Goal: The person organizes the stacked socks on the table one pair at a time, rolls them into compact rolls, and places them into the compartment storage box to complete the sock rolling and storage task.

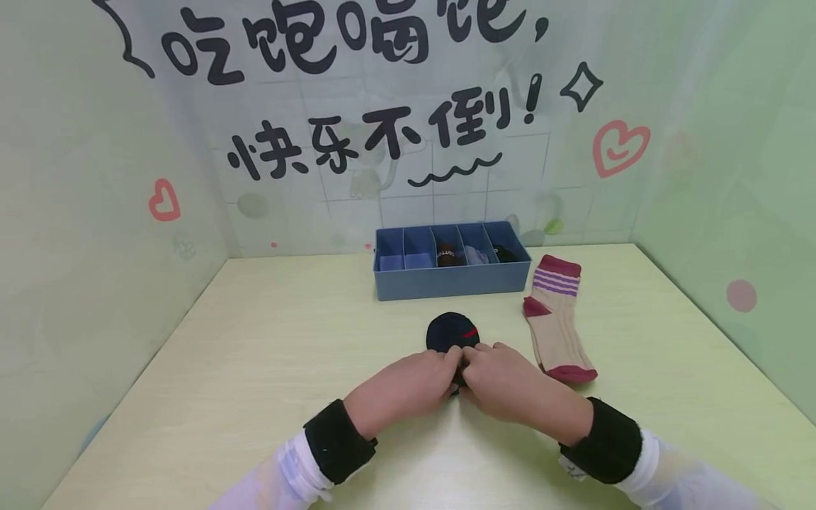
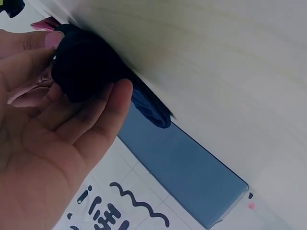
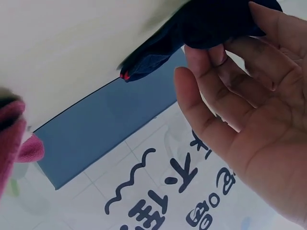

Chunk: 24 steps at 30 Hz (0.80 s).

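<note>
A dark navy sock (image 1: 446,330) with a small red stripe lies on the table in front of the person. Its near end is bunched into a thick roll, while the far end stretches flat toward the box. My left hand (image 1: 411,382) pinches the roll from the left, thumb and fingers around the dark fabric (image 2: 88,67) in the left wrist view. From the other side my right hand (image 1: 503,382) pinches the same roll, its fingertips close to the left ones. In the right wrist view, the sock's flat end (image 3: 151,60) shows the red mark.
Behind the hands stands a blue box (image 1: 452,282) with several compartments; brown, pale and dark rolled items sit in the right-hand ones. To the right lies a beige sock pair (image 1: 557,319) with maroon cuff, heel and toe. A printed sheet (image 1: 274,205) covers the back wall.
</note>
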Available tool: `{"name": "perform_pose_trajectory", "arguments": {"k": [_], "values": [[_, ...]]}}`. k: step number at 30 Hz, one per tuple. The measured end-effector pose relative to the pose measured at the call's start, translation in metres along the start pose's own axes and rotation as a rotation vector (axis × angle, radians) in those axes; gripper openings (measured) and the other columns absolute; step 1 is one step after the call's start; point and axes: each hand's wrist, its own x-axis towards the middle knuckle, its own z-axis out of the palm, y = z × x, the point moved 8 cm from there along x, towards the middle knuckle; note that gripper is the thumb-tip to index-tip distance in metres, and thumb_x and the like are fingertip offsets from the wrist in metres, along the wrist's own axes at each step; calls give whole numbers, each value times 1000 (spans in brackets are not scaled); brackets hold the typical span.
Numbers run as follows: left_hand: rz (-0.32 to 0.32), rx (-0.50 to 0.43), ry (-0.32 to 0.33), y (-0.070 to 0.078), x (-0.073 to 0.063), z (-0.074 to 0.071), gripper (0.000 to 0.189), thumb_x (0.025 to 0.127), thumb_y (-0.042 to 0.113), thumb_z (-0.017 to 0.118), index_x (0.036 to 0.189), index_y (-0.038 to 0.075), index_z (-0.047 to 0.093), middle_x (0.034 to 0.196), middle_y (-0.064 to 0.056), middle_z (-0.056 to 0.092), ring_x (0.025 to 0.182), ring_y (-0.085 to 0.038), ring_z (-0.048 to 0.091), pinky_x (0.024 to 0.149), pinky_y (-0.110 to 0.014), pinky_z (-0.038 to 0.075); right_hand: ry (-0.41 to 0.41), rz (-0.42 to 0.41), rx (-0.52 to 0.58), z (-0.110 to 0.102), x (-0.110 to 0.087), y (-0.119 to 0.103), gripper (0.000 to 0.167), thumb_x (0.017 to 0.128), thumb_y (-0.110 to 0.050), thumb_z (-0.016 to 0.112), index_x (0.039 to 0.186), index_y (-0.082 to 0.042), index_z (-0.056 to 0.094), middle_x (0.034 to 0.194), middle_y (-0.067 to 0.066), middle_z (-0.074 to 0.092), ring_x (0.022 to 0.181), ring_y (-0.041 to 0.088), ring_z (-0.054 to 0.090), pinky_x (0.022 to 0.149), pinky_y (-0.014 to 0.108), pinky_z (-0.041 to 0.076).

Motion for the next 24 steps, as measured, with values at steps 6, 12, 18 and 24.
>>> {"name": "perform_pose_trajectory", "arguments": {"k": [6, 12, 18, 24], "values": [[-24, -69, -28, -5, 0, 1, 19, 103, 23, 73, 107, 9, 61, 92, -2, 68, 83, -12, 64, 77, -25, 54, -47, 18, 103, 5, 3, 6, 21, 97, -26, 78, 99, -5, 78, 94, 8, 66, 79, 20, 59, 76, 37, 60], [2, -18, -23, -5, 0, 0, 9, 103, 16, 70, 103, 9, 64, 92, -2, 65, 84, -13, 62, 79, -23, 53, -163, 73, 192, 15, 6, 12, 21, 100, -21, 75, 107, -1, 76, 96, 11, 67, 82, 20, 61, 88, 39, 63], [-17, -10, 0, -5, -2, -4, 12, 106, 19, 68, 111, 8, 70, 97, -5, 66, 79, -14, 64, 77, -25, 56, -196, 127, 280, 16, 8, 13, 27, 100, -17, 74, 120, -1, 63, 103, 13, 71, 93, 26, 72, 97, 44, 62], [-33, 0, -18, -8, -3, -6, 7, 101, 20, 75, 103, 13, 76, 90, 0, 70, 77, -11, 63, 76, -25, 57, -181, 122, 231, 15, 10, 12, 18, 100, -19, 75, 112, -9, 68, 94, 10, 71, 82, 24, 70, 87, 43, 64]]}}
